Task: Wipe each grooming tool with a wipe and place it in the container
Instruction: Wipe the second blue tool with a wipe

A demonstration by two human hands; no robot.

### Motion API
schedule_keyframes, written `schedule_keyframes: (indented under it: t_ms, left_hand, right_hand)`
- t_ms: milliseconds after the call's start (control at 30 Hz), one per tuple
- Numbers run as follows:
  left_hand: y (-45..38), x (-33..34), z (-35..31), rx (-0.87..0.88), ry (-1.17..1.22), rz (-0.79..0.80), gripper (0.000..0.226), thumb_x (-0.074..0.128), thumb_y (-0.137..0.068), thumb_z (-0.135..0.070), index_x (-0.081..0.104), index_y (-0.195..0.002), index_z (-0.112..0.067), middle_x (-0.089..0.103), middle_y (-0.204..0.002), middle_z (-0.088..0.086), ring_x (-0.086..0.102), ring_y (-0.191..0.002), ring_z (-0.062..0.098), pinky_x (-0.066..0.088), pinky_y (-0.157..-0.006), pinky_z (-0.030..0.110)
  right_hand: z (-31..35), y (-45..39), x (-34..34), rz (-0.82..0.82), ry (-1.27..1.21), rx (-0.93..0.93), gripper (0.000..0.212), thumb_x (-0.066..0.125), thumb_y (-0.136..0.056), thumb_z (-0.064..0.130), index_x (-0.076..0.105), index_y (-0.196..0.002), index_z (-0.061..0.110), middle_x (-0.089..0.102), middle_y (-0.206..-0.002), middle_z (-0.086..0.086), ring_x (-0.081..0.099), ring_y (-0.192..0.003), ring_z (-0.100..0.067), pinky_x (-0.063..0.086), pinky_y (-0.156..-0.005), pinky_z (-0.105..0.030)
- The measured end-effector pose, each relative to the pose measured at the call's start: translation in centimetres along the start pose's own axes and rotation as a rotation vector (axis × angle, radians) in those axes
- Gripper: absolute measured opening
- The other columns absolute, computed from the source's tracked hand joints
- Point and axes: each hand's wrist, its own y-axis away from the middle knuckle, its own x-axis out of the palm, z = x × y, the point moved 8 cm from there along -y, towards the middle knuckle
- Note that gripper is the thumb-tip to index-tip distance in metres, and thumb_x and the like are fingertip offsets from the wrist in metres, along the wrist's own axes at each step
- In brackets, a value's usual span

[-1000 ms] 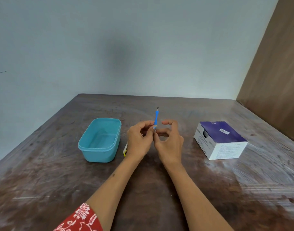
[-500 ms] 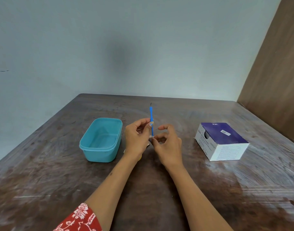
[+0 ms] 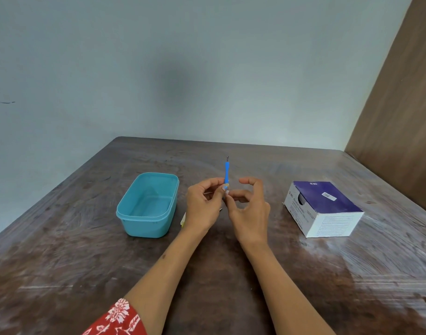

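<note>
1 blue tool (image 3: pixel 226 172), 1 teal container (image 3: pixel 148 206), 1 box (image 3: pixel 323 209). Your left hand (image 3: pixel 202 206) pinches the tool upright above the fingertips; your right hand (image 3: pixel 249 209) curls beside it, its hold unclear.

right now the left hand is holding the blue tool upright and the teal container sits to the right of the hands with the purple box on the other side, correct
Not quite. In the head view the teal container sits to the left of the hands, and the purple box is on the right. The rest holds: the left hand holds the blue tool upright.
</note>
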Motion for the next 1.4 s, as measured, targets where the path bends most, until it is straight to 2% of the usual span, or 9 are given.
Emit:
schedule_keyframes:
  t_ms: [167, 300, 500, 633, 767, 933, 1067, 1267, 1400]
  left_hand:
    - [-0.3, -0.4, 0.0, 0.01, 0.004, -0.031, 0.017, 0.064, -0.084, -0.005, 0.069, -0.099, -0.009, 0.067, -0.084, -0.008, 0.065, -0.079, 0.006, 0.052, -0.065, 0.01]
    - [0.0, -0.1, -0.1, 0.009, 0.008, -0.008, 0.018, 0.063, -0.084, -0.005, 0.069, -0.1, -0.01, 0.068, -0.085, -0.008, 0.066, -0.079, 0.007, 0.053, -0.066, 0.011]
    - [-0.3, -0.1, 0.3, -0.024, 0.049, 0.0, 0.019, 0.064, -0.084, -0.007, 0.069, -0.103, -0.008, 0.069, -0.087, -0.003, 0.066, -0.082, 0.007, 0.052, -0.066, 0.01]
    - [-0.3, 0.3, 0.5, -0.009, 0.021, 0.056, 0.018, 0.065, -0.084, -0.01, 0.07, -0.101, -0.009, 0.071, -0.09, 0.002, 0.067, -0.085, 0.013, 0.054, -0.071, 0.018]
    - [-0.3, 0.3, 0.7, -0.001, 0.04, 0.058, 0.014, 0.063, -0.085, -0.009, 0.071, -0.096, -0.011, 0.071, -0.085, 0.0, 0.067, -0.079, 0.006, 0.052, -0.068, 0.014]
    - [-0.2, 0.6, 1.2, -0.04, 0.101, 0.065, 0.012, 0.063, -0.085, -0.009, 0.072, -0.093, -0.01, 0.071, -0.081, 0.002, 0.067, -0.077, 0.011, 0.055, -0.074, 0.025]
    - [-0.4, 0.1, 1.2, -0.071, 0.143, 0.017, 0.014, 0.063, -0.085, -0.009, 0.07, -0.097, -0.01, 0.071, -0.086, 0.0, 0.067, -0.082, 0.01, 0.053, -0.066, 0.016]
    - [-0.1, 0.6, 1.4, -0.069, 0.147, 0.047, 0.012, 0.064, -0.084, -0.009, 0.071, -0.087, -0.019, 0.072, -0.084, -0.001, 0.067, -0.084, 0.015, 0.054, -0.081, 0.031]
    - [-0.1, 0.7, 1.7, -0.096, 0.144, 0.034, 0.011, 0.065, -0.084, -0.012, 0.071, -0.092, -0.017, 0.072, -0.085, -0.001, 0.066, -0.08, 0.01, 0.052, -0.073, 0.024]
  right_hand:
    - [-0.4, 0.1, 0.6, 0.097, -0.005, 0.033, 0.041, 0.074, -0.077, 0.011, 0.045, -0.101, 0.027, 0.064, -0.067, 0.016, 0.063, -0.072, 0.007, 0.042, -0.063, -0.002]
    - [0.1, 0.1, 0.0, 0.016, -0.021, -0.001, 0.041, 0.073, -0.079, 0.01, 0.044, -0.103, 0.028, 0.067, -0.071, 0.014, 0.065, -0.073, 0.003, 0.047, -0.067, -0.01]
    - [-0.4, 0.1, 0.4, 0.086, 0.014, 0.028, 0.04, 0.073, -0.078, 0.012, 0.043, -0.099, 0.028, 0.064, -0.068, 0.017, 0.064, -0.072, 0.005, 0.044, -0.064, -0.005]
    - [-0.3, 0.0, 0.2, 0.074, 0.008, 0.034, 0.039, 0.073, -0.078, 0.01, 0.043, -0.098, 0.027, 0.064, -0.068, 0.015, 0.064, -0.072, 0.005, 0.044, -0.065, -0.005]
    - [-0.4, 0.1, 0.2, 0.087, 0.002, 0.044, 0.039, 0.075, -0.078, 0.011, 0.044, -0.098, 0.026, 0.063, -0.066, 0.018, 0.062, -0.071, 0.01, 0.042, -0.063, -0.001]
    - [-0.1, 0.1, -0.3, 0.036, -0.012, 0.022, 0.037, 0.074, -0.078, 0.012, 0.046, -0.099, 0.024, 0.063, -0.066, 0.019, 0.064, -0.071, 0.008, 0.044, -0.065, -0.004]
    - [-0.7, 0.3, 0.6, 0.132, 0.027, 0.066, 0.038, 0.074, -0.078, 0.012, 0.045, -0.098, 0.027, 0.068, -0.069, 0.012, 0.065, -0.074, 0.001, 0.048, -0.07, -0.009]
    - [0.0, 0.1, -0.6, 0.004, -0.061, 0.044, 0.034, 0.074, -0.078, 0.011, 0.046, -0.096, 0.02, 0.066, -0.068, 0.015, 0.066, -0.071, 0.004, 0.046, -0.063, -0.007]
    - [0.1, 0.1, -1.3, -0.075, -0.127, 0.082, 0.035, 0.073, -0.078, 0.009, 0.046, -0.097, 0.019, 0.068, -0.07, 0.014, 0.064, -0.07, 0.005, 0.042, -0.063, -0.004]
